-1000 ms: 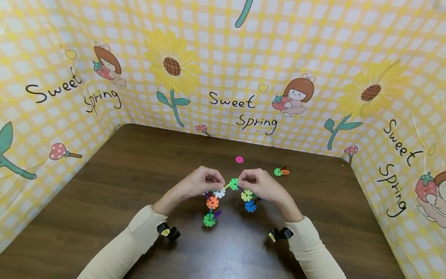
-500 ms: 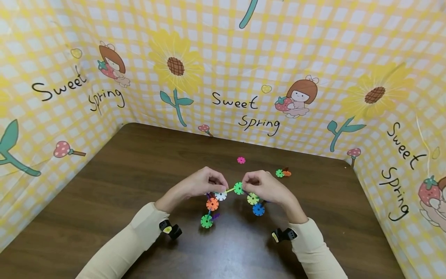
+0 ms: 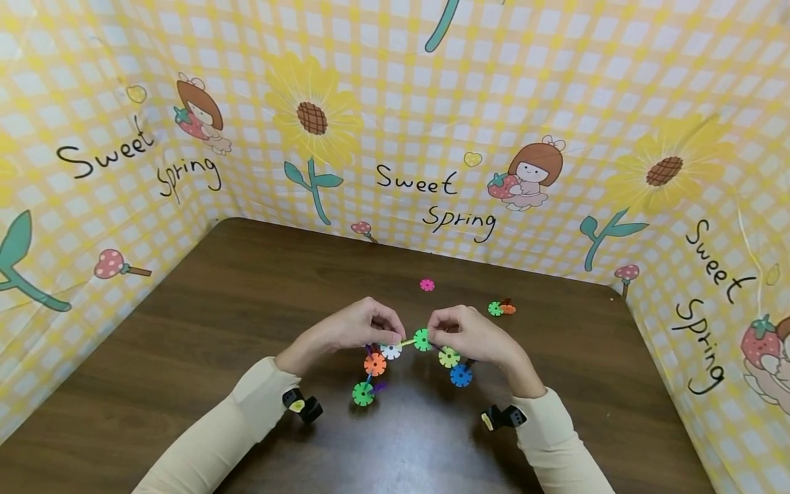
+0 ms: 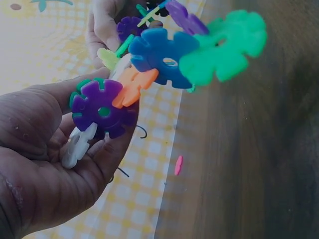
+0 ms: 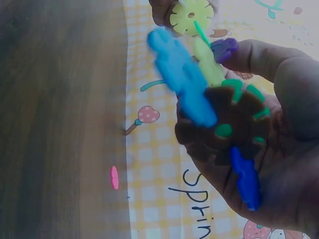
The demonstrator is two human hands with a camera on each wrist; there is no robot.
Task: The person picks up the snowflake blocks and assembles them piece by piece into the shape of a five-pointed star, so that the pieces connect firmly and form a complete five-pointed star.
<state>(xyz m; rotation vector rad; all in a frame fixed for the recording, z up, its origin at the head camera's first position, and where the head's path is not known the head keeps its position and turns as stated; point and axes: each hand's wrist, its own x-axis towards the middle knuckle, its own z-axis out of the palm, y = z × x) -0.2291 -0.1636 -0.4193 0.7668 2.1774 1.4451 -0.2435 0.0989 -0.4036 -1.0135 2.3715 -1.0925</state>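
Interlocking snowflake discs form an arched chain between the two hands. In the head view, my left hand (image 3: 364,324) pinches the chain's left part by a white disc (image 3: 391,352). An orange disc (image 3: 374,364) and a green disc (image 3: 363,394) hang below it. My right hand (image 3: 467,333) pinches the other side beside a bright green disc (image 3: 422,339), with a yellow-green disc (image 3: 449,357) and a blue disc (image 3: 461,376) lower down. A thin yellow disc (image 3: 407,342), edge-on, bridges the middle. Close in the left wrist view is a purple disc (image 4: 94,105); a brown disc (image 5: 199,130) shows at the right wrist.
A loose pink disc (image 3: 427,285) lies on the brown table (image 3: 247,274) beyond the hands. To its right is a small joined cluster with a green disc (image 3: 496,309) and an orange disc (image 3: 508,310). A patterned yellow check cloth (image 3: 395,123) walls the table's back and sides.
The right hand has shifted slightly right, and the chain's two hanging ends stand wider apart and a little lower in the view. Both hands keep their grip.
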